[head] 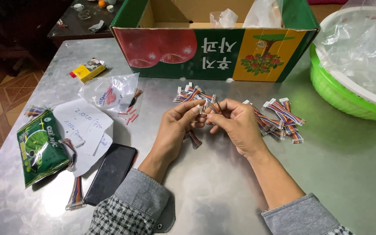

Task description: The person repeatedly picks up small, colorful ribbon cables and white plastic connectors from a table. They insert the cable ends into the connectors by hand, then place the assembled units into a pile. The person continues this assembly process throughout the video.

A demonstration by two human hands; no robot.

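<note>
A cardboard box [214, 48] fills the top centre, a green basket [349, 93] the upper right. At mid-frame the left hand [177, 126] and right hand [236, 124] meet, fingertips pinched together on a striped cable [207, 108]; loose cables [279, 119] lie right.

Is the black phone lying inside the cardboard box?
No, the black phone lies flat on the metal table near the left sleeve, well apart from the cardboard box at the far edge.
</note>
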